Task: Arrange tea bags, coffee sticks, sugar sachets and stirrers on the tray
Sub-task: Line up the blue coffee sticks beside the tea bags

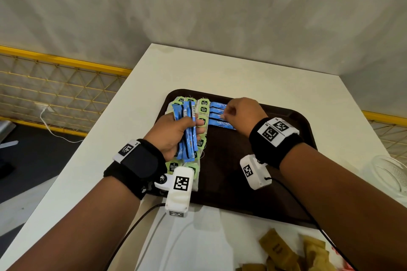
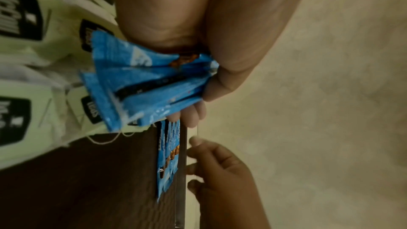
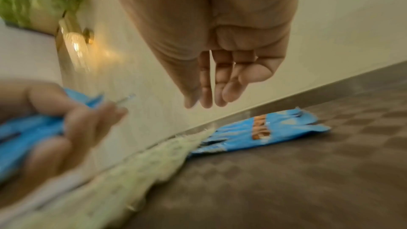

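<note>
A dark brown tray (image 1: 253,182) lies on the white table. Green tea bags (image 1: 203,105) fill columns along its left side. To their right, several blue coffee sticks (image 1: 220,123) lie in rows at the tray's far end. My left hand (image 1: 176,130) grips a bundle of blue coffee sticks (image 1: 187,114) above the tea bags; the bundle (image 2: 149,83) fans out from my palm. My right hand (image 1: 233,112) hovers over the laid sticks (image 3: 264,133), its fingers (image 3: 209,84) hanging loose and holding nothing.
Brown sugar sachets (image 1: 282,251) lie in a heap on the table near me, right of centre. A clear container (image 1: 392,174) stands at the table's right edge. A yellow mesh fence (image 1: 55,86) runs behind the table on the left.
</note>
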Demonstrator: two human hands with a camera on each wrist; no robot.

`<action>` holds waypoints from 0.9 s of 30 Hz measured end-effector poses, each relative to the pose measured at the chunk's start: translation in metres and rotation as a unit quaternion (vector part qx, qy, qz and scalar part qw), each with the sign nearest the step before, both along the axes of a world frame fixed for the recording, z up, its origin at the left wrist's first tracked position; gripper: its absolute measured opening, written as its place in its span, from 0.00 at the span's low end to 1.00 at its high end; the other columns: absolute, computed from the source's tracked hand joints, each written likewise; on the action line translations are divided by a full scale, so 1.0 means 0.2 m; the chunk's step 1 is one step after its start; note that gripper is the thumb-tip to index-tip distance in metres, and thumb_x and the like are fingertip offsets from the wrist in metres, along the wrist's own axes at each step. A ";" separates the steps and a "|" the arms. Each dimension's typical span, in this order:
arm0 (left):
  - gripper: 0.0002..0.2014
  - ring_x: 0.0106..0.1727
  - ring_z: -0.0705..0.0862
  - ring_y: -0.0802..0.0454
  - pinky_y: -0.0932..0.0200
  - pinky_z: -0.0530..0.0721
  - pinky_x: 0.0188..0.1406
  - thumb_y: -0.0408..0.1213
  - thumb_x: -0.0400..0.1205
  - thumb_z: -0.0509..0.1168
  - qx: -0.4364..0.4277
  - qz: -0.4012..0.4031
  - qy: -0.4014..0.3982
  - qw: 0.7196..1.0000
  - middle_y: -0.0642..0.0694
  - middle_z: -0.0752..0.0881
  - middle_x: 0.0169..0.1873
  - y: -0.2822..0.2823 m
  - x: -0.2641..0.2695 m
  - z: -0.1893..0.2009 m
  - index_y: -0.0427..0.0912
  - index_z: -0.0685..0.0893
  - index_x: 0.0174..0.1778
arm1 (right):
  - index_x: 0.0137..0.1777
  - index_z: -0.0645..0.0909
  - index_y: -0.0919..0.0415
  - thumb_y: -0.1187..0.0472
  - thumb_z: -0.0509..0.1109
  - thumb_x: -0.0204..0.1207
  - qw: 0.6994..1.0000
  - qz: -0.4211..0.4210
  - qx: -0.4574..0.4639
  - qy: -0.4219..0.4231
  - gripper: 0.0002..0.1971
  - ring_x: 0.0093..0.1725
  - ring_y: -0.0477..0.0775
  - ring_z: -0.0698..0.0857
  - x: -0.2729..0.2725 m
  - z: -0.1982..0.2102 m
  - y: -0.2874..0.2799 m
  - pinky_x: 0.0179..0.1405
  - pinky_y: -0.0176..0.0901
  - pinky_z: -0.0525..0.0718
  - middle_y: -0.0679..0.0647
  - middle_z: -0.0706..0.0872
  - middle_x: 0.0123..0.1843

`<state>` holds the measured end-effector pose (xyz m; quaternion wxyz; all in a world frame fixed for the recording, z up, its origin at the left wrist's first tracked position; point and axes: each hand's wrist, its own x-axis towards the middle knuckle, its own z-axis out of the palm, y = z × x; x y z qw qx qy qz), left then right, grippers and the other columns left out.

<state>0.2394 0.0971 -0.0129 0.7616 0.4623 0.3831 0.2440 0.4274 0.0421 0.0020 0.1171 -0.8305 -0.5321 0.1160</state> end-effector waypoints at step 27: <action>0.08 0.39 0.84 0.54 0.60 0.80 0.33 0.28 0.84 0.60 0.040 -0.029 0.027 0.998 0.43 0.85 0.38 -0.01 -0.01 0.05 0.39 0.84 0.51 | 0.44 0.80 0.67 0.79 0.69 0.72 0.826 0.030 0.183 0.532 0.07 0.34 0.52 0.89 -0.02 0.14 -0.12 0.35 0.36 0.86 0.62 0.87 0.40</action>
